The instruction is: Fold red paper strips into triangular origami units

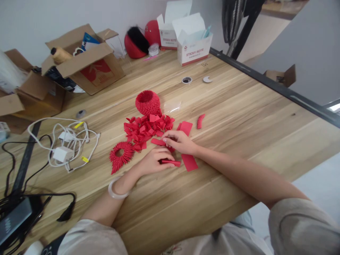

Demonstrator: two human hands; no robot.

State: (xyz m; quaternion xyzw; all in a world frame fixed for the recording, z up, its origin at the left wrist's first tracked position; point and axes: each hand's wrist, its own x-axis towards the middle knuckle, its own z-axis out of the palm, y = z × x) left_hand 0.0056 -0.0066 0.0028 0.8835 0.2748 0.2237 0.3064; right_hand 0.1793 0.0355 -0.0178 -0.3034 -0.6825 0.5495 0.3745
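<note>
My left hand, with a pale bangle at the wrist, is closed on a folded red paper strip that sticks out to the right. Just above it, my right hand pinches the end of another red strip. Flat red paper pieces lie beside and partly under my right wrist. Beyond the hands is a pile of folded red paper pieces. A round red paper bowl stands behind the pile, and a spiky red paper ring lies left of my left hand.
A small red paper row lies to the right. White cables and chargers are tangled at the left, near black cords. Cardboard boxes and sticky note boxes line the back. A dark edge bounds the wooden table.
</note>
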